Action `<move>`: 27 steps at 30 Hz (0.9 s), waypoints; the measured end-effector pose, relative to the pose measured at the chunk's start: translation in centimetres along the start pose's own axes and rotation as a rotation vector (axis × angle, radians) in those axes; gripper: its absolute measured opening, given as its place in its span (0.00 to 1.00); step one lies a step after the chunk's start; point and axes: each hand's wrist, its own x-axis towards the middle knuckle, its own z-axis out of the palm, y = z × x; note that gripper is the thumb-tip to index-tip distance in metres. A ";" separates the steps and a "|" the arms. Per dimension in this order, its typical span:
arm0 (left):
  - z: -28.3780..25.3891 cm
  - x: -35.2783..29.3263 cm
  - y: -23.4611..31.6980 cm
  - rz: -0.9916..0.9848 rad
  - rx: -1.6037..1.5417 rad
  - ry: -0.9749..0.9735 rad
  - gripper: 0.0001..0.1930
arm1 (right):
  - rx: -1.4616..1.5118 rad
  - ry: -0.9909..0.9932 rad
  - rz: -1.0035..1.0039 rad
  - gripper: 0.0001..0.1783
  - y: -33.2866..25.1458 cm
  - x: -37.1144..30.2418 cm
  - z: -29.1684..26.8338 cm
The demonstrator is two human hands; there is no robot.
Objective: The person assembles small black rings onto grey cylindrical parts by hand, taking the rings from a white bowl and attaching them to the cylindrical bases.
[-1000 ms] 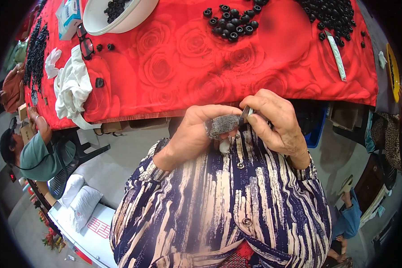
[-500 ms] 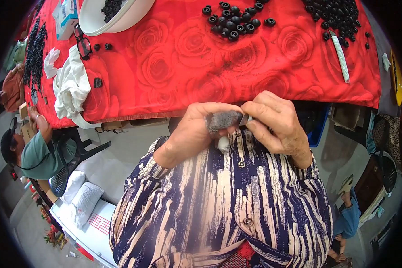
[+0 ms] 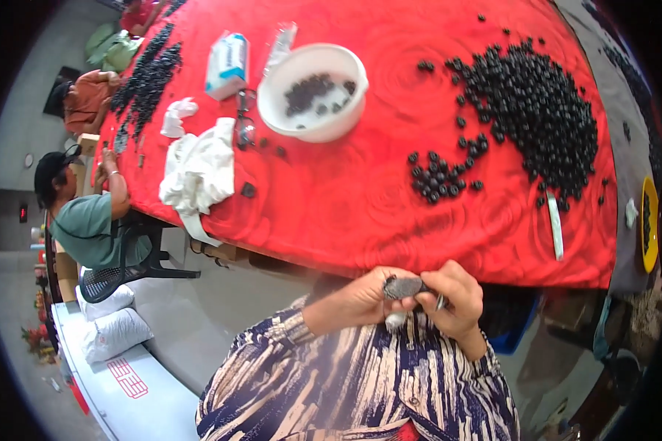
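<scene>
Close together in front of my chest, both hands work at a small black piece [image 3: 424,287]. My left hand [image 3: 360,300] is closed, pinching that piece. A dark grey, rough cover [image 3: 402,287] sits at its fingertips, seemingly over a digit. Below it shows a white wrapped fingertip [image 3: 396,320]. My right hand [image 3: 454,300] is closed on a small metal blade [image 3: 440,301], mostly hidden by its fingers and held against the black piece. Beyond the hands, a small cluster of black round pieces [image 3: 438,178] lies on the red rose-patterned tablecloth [image 3: 324,220].
A large heap of black pieces [image 3: 537,110] covers the right side, with a white-handled strip [image 3: 555,228] nearby. A white bowl [image 3: 309,132], glasses [image 3: 246,125], a tissue pack [image 3: 228,66] and white cloth [image 3: 198,173] lie leftward. A person in green [image 3: 84,235] sits at left.
My view has lifted, bringing more of the table into sight, with my hands now lower in it. The hands stay together on the black piece, the blade turned slightly.
</scene>
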 end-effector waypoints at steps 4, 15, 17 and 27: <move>-0.7 0.2 -0.3 0.082 -0.167 -0.123 0.09 | -0.284 0.049 -0.160 0.10 -0.8 0.3 0.5; -2.1 -2.2 20.5 1.132 1.410 0.958 0.18 | -0.480 0.273 0.017 0.07 2.8 1.2 -2.9; -4.5 -1.7 22.6 1.216 1.360 0.972 0.18 | -0.435 0.276 0.080 0.07 2.9 1.4 -2.6; -1.3 5.3 15.0 0.989 1.618 0.522 0.13 | -0.451 0.255 0.102 0.08 2.9 1.1 -2.7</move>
